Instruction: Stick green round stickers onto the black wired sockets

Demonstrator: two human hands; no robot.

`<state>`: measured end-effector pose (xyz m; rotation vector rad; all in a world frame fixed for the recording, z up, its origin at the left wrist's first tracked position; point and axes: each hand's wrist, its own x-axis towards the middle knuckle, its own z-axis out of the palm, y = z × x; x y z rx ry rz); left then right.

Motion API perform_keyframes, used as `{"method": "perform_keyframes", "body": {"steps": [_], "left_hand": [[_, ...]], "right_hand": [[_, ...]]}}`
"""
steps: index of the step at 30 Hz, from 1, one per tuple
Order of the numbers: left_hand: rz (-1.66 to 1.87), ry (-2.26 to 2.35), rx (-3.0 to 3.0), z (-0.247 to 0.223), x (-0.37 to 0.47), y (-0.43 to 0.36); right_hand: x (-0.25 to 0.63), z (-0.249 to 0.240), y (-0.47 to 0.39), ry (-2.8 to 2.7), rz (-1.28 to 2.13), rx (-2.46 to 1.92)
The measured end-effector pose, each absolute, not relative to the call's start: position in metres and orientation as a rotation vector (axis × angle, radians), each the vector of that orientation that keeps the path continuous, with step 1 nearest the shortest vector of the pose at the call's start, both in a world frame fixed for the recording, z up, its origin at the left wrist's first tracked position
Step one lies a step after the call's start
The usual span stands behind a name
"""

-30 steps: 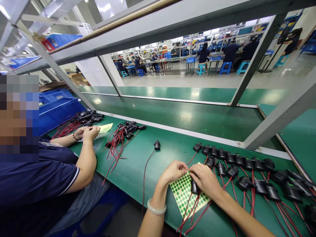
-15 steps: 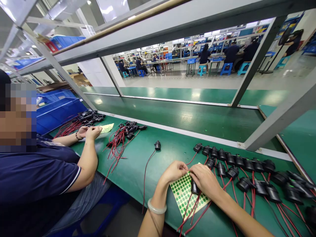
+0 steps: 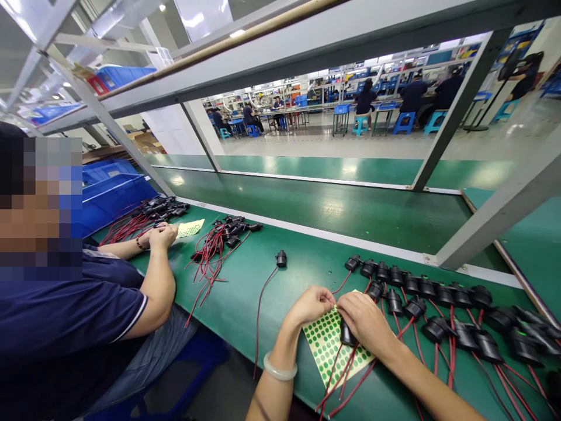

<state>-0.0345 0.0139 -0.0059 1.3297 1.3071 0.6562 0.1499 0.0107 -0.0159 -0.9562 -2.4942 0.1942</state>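
A yellow sheet of green round stickers (image 3: 322,351) lies on the green table in front of me. My left hand (image 3: 313,305), with a pale bangle on its wrist, has its fingertips pinched at the sheet's top edge; what they hold is too small to name. Close beside it, my right hand (image 3: 363,320) bends its fingers over a black connector (image 3: 347,333) with red wires, which rests on the sheet. Its palm side is turned away, and the fingertips of both hands almost meet.
Rows of black connectors (image 3: 427,286) with red wires extend to the right. One lone connector (image 3: 281,258) stands left of my hands. A wired pile (image 3: 230,231), blue bins (image 3: 118,202) and a seated co-worker (image 3: 87,304) are farther left. Metal posts (image 3: 504,199) rise beyond the table.
The co-worker's hands have drawn closer together and the co-worker's head has shifted slightly right. My own hands keep nearly the same pose over the sheet.
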Motion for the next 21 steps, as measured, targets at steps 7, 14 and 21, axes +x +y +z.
{"method": "perform_keyframes", "body": {"steps": [7, 14, 21], "left_hand": [[0.685, 1.468, 1.38, 0.005, -0.032, 0.012], [1.147, 2.241, 1.103, 0.012, -0.065, 0.03], [1.358, 2.131, 0.882, 0.003, -0.09, 0.058]], "right_hand": [[0.149, -0.021, 0.013, -2.417, 0.298, -0.941], [0.159, -0.001, 0.023, -2.253, 0.446, -0.976], [0.163, 0.031, 0.026, -2.165, 0.519, -0.971]]}}
